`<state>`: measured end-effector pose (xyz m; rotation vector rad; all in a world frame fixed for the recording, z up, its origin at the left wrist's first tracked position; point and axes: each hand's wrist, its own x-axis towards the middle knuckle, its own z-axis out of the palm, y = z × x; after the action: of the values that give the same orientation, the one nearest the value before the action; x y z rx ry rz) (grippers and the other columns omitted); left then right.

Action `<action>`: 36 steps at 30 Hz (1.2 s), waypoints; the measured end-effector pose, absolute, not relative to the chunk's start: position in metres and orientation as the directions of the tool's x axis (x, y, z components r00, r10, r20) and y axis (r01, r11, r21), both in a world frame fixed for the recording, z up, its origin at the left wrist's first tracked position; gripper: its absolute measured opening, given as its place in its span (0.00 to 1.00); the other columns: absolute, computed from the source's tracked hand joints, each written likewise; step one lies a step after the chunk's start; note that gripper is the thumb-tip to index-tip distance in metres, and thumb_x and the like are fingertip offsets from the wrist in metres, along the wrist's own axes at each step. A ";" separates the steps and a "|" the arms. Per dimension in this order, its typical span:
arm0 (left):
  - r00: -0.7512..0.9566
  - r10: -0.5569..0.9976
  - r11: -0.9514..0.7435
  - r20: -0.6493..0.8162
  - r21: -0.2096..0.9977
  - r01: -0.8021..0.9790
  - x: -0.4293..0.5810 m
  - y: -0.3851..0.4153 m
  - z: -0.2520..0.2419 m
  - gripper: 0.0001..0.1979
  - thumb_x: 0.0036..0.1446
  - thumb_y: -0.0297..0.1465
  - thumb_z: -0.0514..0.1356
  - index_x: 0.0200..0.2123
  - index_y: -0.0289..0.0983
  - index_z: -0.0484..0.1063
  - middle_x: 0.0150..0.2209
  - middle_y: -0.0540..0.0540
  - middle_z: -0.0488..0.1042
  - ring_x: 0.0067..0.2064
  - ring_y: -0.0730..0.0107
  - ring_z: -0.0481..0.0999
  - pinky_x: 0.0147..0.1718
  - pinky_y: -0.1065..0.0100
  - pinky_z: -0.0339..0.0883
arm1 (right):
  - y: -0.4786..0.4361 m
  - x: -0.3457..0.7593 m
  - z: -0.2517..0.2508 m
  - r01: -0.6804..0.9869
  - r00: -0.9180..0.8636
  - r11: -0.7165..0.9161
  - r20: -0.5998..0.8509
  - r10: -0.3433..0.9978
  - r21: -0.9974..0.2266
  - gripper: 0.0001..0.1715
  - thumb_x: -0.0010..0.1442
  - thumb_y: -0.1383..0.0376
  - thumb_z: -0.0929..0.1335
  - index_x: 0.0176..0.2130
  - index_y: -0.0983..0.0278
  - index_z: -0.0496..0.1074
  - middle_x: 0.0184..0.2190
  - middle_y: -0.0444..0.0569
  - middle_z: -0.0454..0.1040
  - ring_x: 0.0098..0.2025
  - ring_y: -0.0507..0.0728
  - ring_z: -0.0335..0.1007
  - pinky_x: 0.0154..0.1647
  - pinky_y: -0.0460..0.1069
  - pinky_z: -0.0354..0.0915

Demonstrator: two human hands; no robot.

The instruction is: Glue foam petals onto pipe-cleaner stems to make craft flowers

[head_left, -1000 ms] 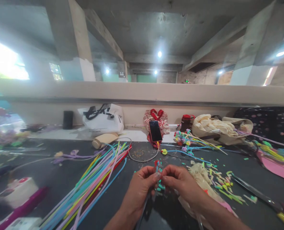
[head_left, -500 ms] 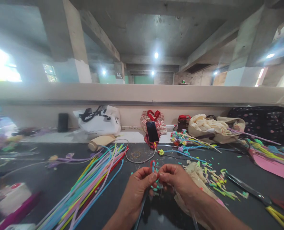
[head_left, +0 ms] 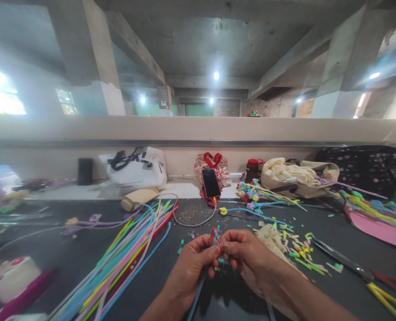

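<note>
The dark counter (head_left: 164,276) fills the lower half of the frame, with a long bundle of fuzzy stems (head_left: 127,258) slanting across its lower left. Of the 2 hands at lower centre, the left hand (head_left: 196,261) has its thumb and fingers pinched closed on a small red-and-blue piece (head_left: 213,233), and the right hand (head_left: 251,249) has its thumb and fingertips closed on the piece's red part, with almost no gap. The piece sits just below the centre of the frame, its red loop standing above the fingertips. A blue strand (head_left: 197,299) runs from under the left hand to the bottom edge; whether it joins the piece is hidden.

The piece should be very light, soft outside and springy on a bendable core, with little slip but easily crushed or untwisted. Best hold it low, where the colours meet, and keep off the loop.

Against 1 second ago, the whole view has shifted slightly, so the phone (head_left: 210,183) sits further left; the hands remain together, and more red now shows between the fingertips.
</note>
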<state>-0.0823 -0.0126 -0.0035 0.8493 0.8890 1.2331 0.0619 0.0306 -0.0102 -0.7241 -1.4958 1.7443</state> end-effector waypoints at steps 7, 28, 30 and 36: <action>0.116 0.982 0.182 -0.150 0.921 -0.345 -0.085 -0.010 -0.005 0.08 0.42 0.31 0.62 0.23 0.31 0.69 0.17 0.51 0.69 0.14 0.84 0.61 0.11 0.81 0.53 | 0.034 0.063 -0.011 -0.142 -0.555 -0.015 0.068 0.829 -0.990 0.10 0.48 0.62 0.68 0.26 0.68 0.69 0.18 0.41 0.68 0.16 0.44 0.57 0.15 0.41 0.47; 0.035 0.978 0.204 -0.207 0.896 -0.393 -0.092 -0.008 0.000 0.12 0.38 0.34 0.64 0.21 0.32 0.68 0.17 0.52 0.66 0.14 0.85 0.60 0.10 0.82 0.51 | 0.042 0.073 0.001 0.015 -0.442 -0.017 -0.022 0.897 -1.000 0.10 0.43 0.70 0.60 0.26 0.66 0.69 0.18 0.40 0.68 0.15 0.45 0.59 0.12 0.40 0.48; 0.031 0.977 0.206 -0.210 0.899 -0.388 -0.092 -0.008 0.000 0.11 0.37 0.34 0.65 0.21 0.32 0.68 0.17 0.53 0.67 0.14 0.86 0.60 0.10 0.82 0.50 | 0.044 0.076 0.003 0.062 -0.449 0.028 -0.003 0.893 -0.998 0.09 0.43 0.69 0.61 0.26 0.67 0.70 0.16 0.39 0.67 0.14 0.45 0.58 0.13 0.40 0.49; 0.030 0.974 0.220 -0.224 0.905 -0.363 -0.089 -0.011 0.005 0.10 0.39 0.33 0.64 0.21 0.33 0.66 0.18 0.54 0.67 0.14 0.86 0.60 0.10 0.83 0.50 | 0.049 0.089 0.016 0.163 -0.408 0.064 -0.009 0.913 -0.985 0.07 0.45 0.65 0.63 0.25 0.66 0.68 0.14 0.38 0.65 0.12 0.45 0.58 0.11 0.40 0.48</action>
<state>-0.0890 -0.0112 0.0051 0.7668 1.0407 1.2043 0.0889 0.0488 0.0156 -1.0881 -1.6647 1.4029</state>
